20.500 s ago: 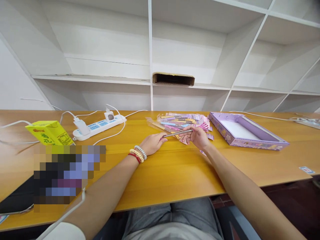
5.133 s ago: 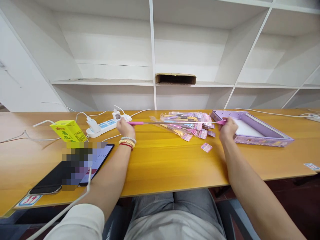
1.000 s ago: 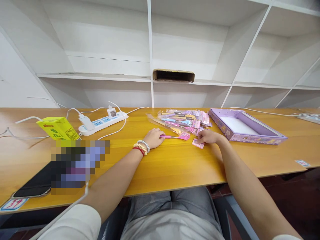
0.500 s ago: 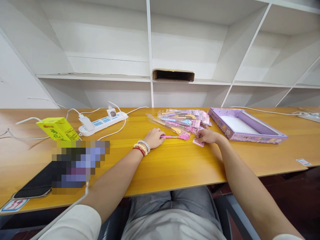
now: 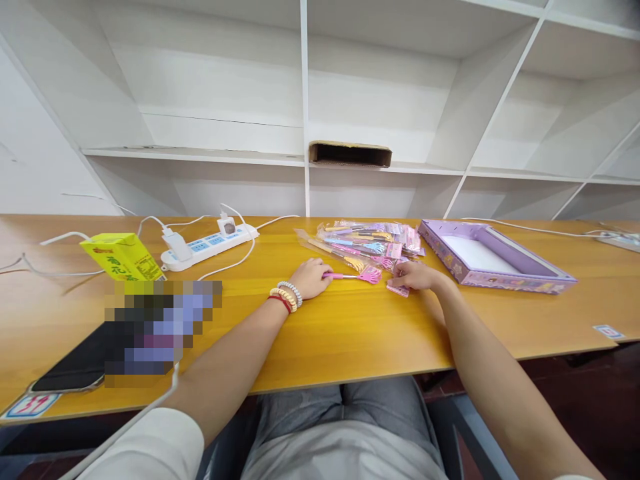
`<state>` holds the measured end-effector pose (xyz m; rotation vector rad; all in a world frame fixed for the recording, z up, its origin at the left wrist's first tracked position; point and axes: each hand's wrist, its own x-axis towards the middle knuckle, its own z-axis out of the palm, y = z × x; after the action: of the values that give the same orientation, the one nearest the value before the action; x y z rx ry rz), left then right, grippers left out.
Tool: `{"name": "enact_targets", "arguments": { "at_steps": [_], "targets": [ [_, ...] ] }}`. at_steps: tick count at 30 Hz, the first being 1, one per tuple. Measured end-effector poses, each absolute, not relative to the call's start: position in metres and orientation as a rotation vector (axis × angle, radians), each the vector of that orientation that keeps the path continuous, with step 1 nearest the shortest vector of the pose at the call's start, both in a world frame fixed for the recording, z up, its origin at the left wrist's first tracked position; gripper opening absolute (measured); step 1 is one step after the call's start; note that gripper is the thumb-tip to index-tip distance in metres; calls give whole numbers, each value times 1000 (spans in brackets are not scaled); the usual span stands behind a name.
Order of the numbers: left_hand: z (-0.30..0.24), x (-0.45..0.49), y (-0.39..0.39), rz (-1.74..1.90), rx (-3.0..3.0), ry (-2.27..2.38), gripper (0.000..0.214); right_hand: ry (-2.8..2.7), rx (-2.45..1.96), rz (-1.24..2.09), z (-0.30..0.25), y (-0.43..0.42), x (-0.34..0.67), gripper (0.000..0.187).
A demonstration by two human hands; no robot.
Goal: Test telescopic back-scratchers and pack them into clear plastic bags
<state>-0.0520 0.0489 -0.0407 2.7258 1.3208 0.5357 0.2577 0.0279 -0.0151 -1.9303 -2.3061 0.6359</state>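
My left hand [image 5: 310, 279] rests on the desk, its fingers closed around the handle end of a small back scratcher [image 5: 371, 275] with a pink, hand-shaped head. The scratcher lies pointing right, its head toward my other hand. My right hand [image 5: 415, 275] pinches a small pink card [image 5: 398, 288] at the desk surface, and the fingers cover part of it. Just behind both hands is a pile of back scratchers in clear bags [image 5: 370, 241], with yellow, blue and pink heads.
A shallow purple box [image 5: 510, 280] stands on the right. On the left are a power strip [image 5: 213, 247] with plugs and cables, a yellow-green carton [image 5: 123, 257], and a black phone [image 5: 73, 360]. White shelves rise behind the desk [image 5: 350, 333], holding a cardboard box [image 5: 350, 155].
The view has shifted slightly. Both hands keep nearly the same places and holds, and the card in my right hand looks slightly more tilted.
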Motion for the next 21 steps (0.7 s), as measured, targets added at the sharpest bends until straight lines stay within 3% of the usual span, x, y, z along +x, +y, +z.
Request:
{"name": "enact_targets", "arguments": {
  "at_steps": [21],
  "targets": [
    [-41, -53, 50, 548, 2742, 1317, 32, -2256, -1890, 628, -16, 28, 256, 31]
  ]
}}
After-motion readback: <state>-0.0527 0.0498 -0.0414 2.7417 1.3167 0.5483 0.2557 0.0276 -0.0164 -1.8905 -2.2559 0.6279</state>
